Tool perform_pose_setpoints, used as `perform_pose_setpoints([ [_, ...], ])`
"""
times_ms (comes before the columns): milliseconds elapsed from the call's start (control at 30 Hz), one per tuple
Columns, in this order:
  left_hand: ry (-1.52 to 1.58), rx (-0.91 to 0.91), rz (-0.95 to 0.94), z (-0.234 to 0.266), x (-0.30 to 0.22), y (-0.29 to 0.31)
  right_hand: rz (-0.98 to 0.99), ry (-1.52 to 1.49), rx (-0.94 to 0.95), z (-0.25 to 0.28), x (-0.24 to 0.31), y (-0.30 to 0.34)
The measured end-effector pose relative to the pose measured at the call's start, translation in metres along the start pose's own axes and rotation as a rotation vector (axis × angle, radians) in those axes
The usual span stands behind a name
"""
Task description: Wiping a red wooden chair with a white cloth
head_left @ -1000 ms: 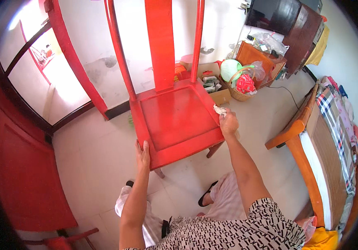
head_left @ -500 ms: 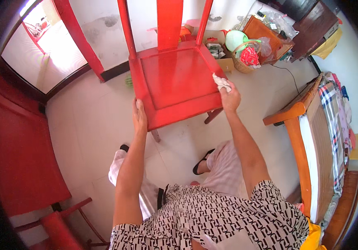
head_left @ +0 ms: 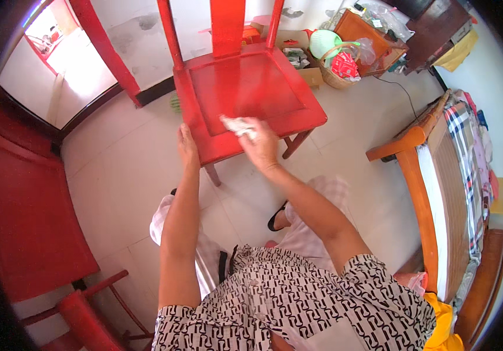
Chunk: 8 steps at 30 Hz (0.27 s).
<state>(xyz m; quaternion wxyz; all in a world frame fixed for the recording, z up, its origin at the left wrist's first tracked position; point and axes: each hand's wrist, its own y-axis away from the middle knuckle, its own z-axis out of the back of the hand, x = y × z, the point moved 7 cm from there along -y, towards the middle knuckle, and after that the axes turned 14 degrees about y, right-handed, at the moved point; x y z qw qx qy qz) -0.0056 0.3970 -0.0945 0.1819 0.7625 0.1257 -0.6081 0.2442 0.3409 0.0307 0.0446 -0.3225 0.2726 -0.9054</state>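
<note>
A red wooden chair (head_left: 245, 88) stands in front of me, its glossy panelled seat toward me and its slatted back at the far side. My left hand (head_left: 188, 146) holds the seat at its left front corner, thumb near the top edge and the other fingers partly hidden. In my right hand (head_left: 258, 143) is a crumpled white cloth (head_left: 239, 127), closed in the fingers and pressed on the front rail of the seat. The cloth and fingertips are slightly blurred.
A wicker basket (head_left: 338, 76) with red packets and a green-white bowl-like item (head_left: 323, 44) stands behind the chair, by a cardboard box (head_left: 311, 76). At right is a wooden-framed bed (head_left: 418, 193). Another red chair (head_left: 87, 319) and a large red panel (head_left: 35, 216) are at left.
My right hand has swept the cloth left, from the seat's right edge to its front rail. The left hand stays at the left corner. The view has shifted slightly.
</note>
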Motion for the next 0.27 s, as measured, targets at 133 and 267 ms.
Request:
perform_pose_setpoints([
  [133,0.021,0.0,0.018,-0.012,-0.011,0.003,0.088,0.003,0.123,-0.028,0.043,0.016],
  [267,-0.018,-0.016,-0.066,-0.015,-0.022,0.007,0.142,0.024,0.254,-0.043,0.051,0.02],
])
